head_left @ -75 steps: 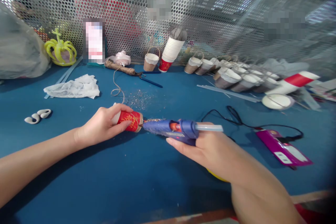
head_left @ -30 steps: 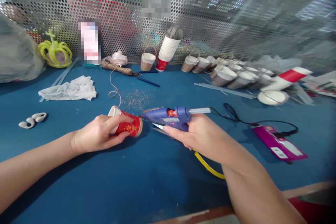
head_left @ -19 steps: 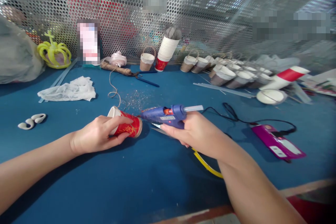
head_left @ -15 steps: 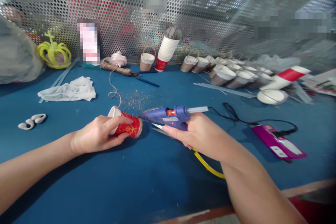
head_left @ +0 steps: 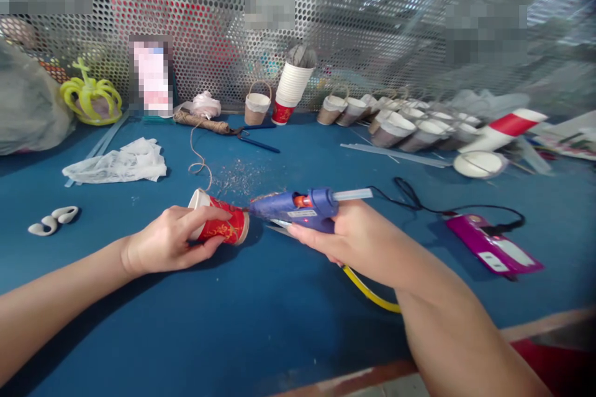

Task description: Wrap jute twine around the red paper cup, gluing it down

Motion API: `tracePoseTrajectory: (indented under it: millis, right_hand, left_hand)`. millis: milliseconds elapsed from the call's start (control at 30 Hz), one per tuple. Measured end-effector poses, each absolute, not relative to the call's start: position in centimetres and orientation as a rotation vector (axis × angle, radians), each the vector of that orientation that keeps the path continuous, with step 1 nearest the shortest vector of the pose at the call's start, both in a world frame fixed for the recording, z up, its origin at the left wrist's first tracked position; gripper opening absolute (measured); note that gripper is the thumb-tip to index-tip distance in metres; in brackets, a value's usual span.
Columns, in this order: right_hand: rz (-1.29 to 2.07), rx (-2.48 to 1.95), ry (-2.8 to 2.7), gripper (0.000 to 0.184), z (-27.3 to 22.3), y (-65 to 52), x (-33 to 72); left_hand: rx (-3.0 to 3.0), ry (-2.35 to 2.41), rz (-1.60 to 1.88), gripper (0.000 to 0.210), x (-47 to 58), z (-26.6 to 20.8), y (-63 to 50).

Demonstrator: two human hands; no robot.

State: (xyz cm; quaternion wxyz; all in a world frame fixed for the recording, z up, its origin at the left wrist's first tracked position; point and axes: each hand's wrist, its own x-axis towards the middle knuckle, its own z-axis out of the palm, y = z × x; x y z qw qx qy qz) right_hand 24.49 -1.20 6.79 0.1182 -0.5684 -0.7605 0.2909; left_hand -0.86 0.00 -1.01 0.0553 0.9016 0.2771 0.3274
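My left hand [head_left: 174, 239] is closed around a red paper cup [head_left: 228, 226] with gold print, which lies on its side, its white mouth to the left and its base to the right. In my right hand [head_left: 347, 229] is a blue hot glue gun [head_left: 298, 208] with a clear glue stick out of its back. The nozzle is at the cup's base end; whether it touches cannot be made out. Scissors [head_left: 279, 226] lie under the gun, partly hidden by my right hand. Twine [head_left: 200, 164] runs from a roll [head_left: 202, 122] down to the cup.
Several twine-handled cups [head_left: 410, 127] stand at the back right, beside a stack of paper cups [head_left: 293, 87]. A purple power strip [head_left: 493, 245] lies right. Blue-handled pliers [head_left: 258, 139], white fabric [head_left: 118, 161] and a yellow strip [head_left: 367, 291] are on the blue table [head_left: 209, 329].
The whole view has shifted slightly. Both hands keep their holds on the cup and the glue gun, with the nozzle still at the cup's base end.
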Motion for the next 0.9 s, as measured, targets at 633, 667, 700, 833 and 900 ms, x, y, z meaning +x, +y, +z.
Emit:
tracePoseTrajectory:
  millis: [633, 667, 700, 833, 900]
  right_hand:
    - [0.772, -1.668, -2.252, 0.015, 6.54, -0.96, 24.41]
    - [0.764, -1.671, -2.257, 0.017, 6.54, -0.92, 24.31]
    - [0.758, -1.671, -2.262, 0.018, 6.54, -0.90, 24.25]
    - [0.764, -1.668, -2.266, 0.017, 6.53, -1.10, 24.55]
    - [0.767, -1.657, -2.271, 0.016, 6.55, -1.32, 24.83]
  left_hand:
    - [2.724, 0.862, 0.994, 0.020, -0.84, -0.92, -0.07]
    - [2.722, 0.868, 0.997, 0.020, -0.81, -0.89, -0.06]
    - [2.720, 0.872, 0.997, 0.020, -0.78, -0.86, -0.05]
    - [2.693, 0.877, 0.998, 0.020, -0.73, -0.74, -0.05]
    - [2.670, 0.878, 0.993, 0.020, -0.79, -0.78, -0.05]
